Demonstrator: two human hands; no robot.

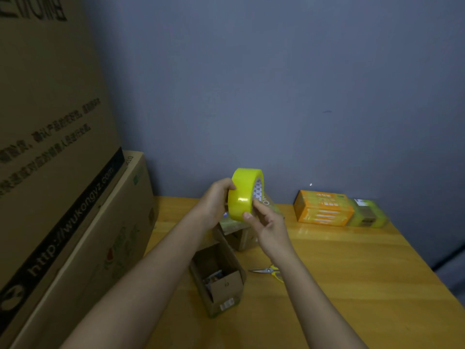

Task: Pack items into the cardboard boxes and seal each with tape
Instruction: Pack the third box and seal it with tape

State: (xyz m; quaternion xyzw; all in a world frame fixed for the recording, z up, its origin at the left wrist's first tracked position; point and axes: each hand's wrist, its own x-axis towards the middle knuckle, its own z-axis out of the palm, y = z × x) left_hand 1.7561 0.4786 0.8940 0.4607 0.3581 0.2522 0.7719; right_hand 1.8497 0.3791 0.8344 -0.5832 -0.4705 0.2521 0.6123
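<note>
A yellow roll of packing tape (pixel 243 192) is held up above the wooden table (pixel 352 273). My left hand (pixel 216 202) grips its left side. My right hand (pixel 266 222) pinches its lower right edge, thumb on the outer face. Below my hands a small open cardboard box (pixel 219 278) stands on the table with its flaps up and some items inside. A second small box (pixel 239 233) sits just behind it, mostly hidden by my hands.
Yellow-handled scissors (pixel 269 271) lie right of the open box. An orange package (pixel 323 207) and a tape-wrapped box (pixel 368 214) rest by the wall at the back right. Large cardboard cartons (pixel 57 172) are stacked along the left.
</note>
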